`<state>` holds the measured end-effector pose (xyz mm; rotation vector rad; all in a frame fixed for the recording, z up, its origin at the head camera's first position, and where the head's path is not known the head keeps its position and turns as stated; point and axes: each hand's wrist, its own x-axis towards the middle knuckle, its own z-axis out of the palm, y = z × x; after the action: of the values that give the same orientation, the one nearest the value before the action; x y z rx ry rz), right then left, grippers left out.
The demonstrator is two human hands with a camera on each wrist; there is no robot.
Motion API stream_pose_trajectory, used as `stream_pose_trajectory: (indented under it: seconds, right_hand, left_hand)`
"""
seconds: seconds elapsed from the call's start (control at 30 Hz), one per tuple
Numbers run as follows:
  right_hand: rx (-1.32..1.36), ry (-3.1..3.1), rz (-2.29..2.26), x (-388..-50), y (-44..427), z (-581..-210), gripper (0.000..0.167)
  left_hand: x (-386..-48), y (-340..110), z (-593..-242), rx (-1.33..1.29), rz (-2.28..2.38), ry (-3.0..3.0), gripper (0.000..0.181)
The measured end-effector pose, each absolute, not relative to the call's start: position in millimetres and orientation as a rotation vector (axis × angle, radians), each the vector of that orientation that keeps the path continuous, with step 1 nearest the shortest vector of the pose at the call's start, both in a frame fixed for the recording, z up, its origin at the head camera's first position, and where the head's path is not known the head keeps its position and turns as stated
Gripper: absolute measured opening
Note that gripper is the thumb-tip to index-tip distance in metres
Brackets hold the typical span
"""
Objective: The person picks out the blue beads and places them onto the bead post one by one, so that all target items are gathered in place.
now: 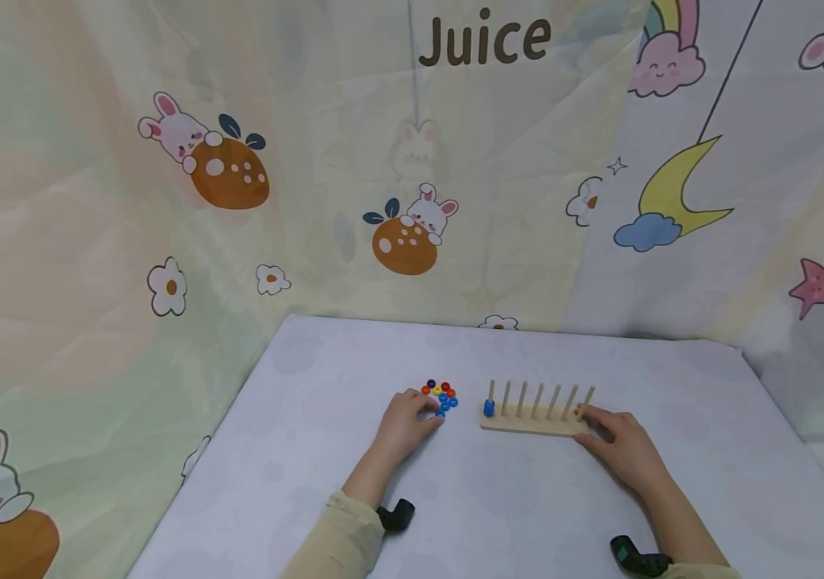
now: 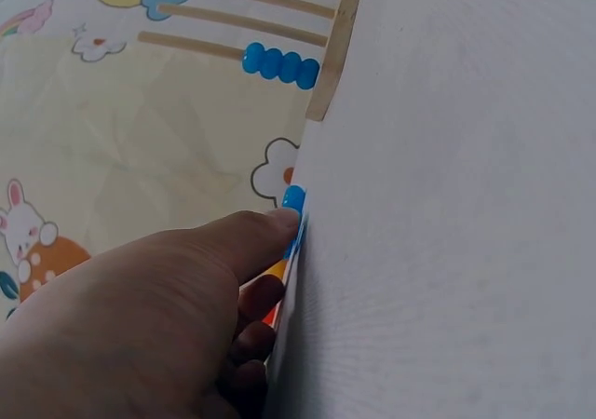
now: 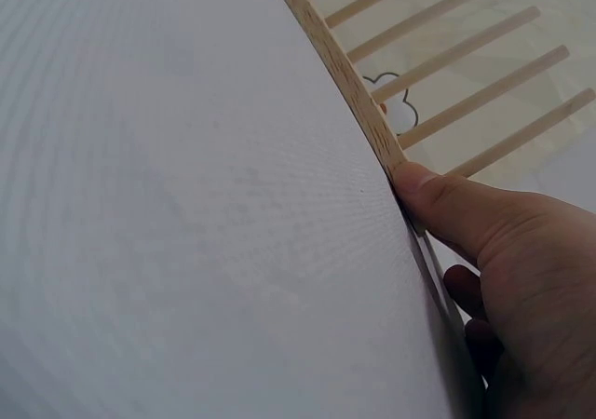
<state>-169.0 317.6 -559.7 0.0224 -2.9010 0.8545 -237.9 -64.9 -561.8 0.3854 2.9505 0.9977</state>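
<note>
A pale wooden peg board (image 1: 527, 422) with several upright pegs stands on the table. On its leftmost peg sits a stack of blue beads (image 2: 279, 65). My right hand (image 1: 621, 450) grips the board's right end, its thumb (image 3: 424, 182) against the front edge. The fingers behind the board are partly hidden. To the left of the board lies a small group of loose beads (image 1: 445, 387) in red, orange, yellow, blue and a dark colour. At the near side of this group, my left hand (image 1: 404, 424) holds a blue bead (image 2: 294, 196) between thumb and forefinger.
A white cloth covers the table (image 1: 513, 498). Behind it hangs a printed curtain (image 1: 325, 161) with rabbits, flowers and a moon. A dark strap-like device (image 1: 397, 516) sits at the left wrist, and another device (image 1: 639, 556) at the right.
</note>
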Motion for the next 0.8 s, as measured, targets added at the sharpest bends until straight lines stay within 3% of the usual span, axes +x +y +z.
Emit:
stream_pose_trajectory:
  seconds: [0.8]
  right_hand:
    - [0.023,-2.895,0.84,-170.2,318.8,-561.1,0.061]
  left_hand:
    - [-238.6,-59.7,-530.1,0.51,1.253,2.756,0.022]
